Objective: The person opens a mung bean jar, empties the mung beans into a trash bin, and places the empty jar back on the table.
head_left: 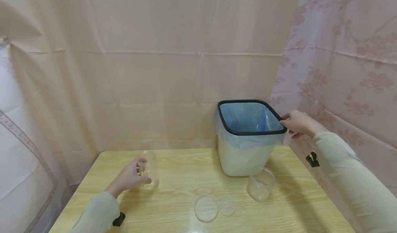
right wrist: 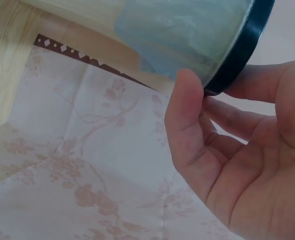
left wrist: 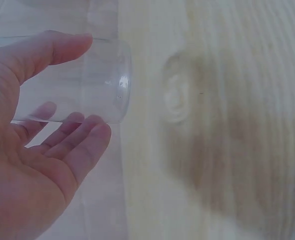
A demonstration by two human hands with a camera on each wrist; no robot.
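Observation:
My left hand [head_left: 128, 178] holds a clear cylindrical plastic container [head_left: 151, 172] at the table's left side. In the left wrist view, the thumb [left wrist: 70, 49] lies along one side of it and the fingers along the other. At the right, my right hand [head_left: 300, 123] pinches the black rim [head_left: 254, 133] of a cream trash bin [head_left: 243, 161]. The right wrist view has its thumb and fingertips [right wrist: 187, 87] at a corner of that rim. A pale blue plastic bag [head_left: 240, 142] lines the bin and folds over its outside.
A shorter clear container [head_left: 260, 192] stands in front of the bin. Two clear round lids, a larger one [head_left: 206, 209] and a smaller one [head_left: 226, 206], lie side by side on the wooden table [head_left: 176, 178]. Beige cloth [head_left: 149, 78] hangs behind, and floral cloth [head_left: 350, 78] hangs at right.

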